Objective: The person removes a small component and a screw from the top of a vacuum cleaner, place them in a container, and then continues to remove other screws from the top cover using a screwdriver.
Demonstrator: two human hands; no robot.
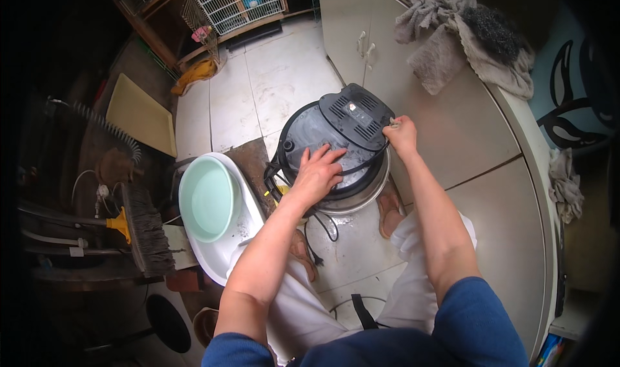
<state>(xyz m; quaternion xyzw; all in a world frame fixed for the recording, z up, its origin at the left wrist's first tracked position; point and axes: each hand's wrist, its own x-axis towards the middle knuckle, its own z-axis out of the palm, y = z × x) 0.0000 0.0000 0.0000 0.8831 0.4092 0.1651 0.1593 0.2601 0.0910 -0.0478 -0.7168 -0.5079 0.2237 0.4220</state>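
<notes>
left hand [318, 172] flat, open on one cooker lid [339, 141]; right hand [402, 134] pinching small cloth [392, 123]; one green basin [208, 198] in white tub [248, 222].

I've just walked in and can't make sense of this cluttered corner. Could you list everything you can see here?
round appliance lid: one, dark grey with black vented top, on a metal pot on the floor
power cord: one, black, trailing on the tiles below the pot
basin: one, pale green, inside a white tub at left
white tub: one, white, on the floor
broom: one, dark bristles, yellow neck, far left
wire cage: one, white, top
towels: a heap, grey, on the counter
cabinet: one, cream, beside the counter
left hand: flat on the lid
right hand: grip closed on a small pale cloth at the lid's edge
</notes>
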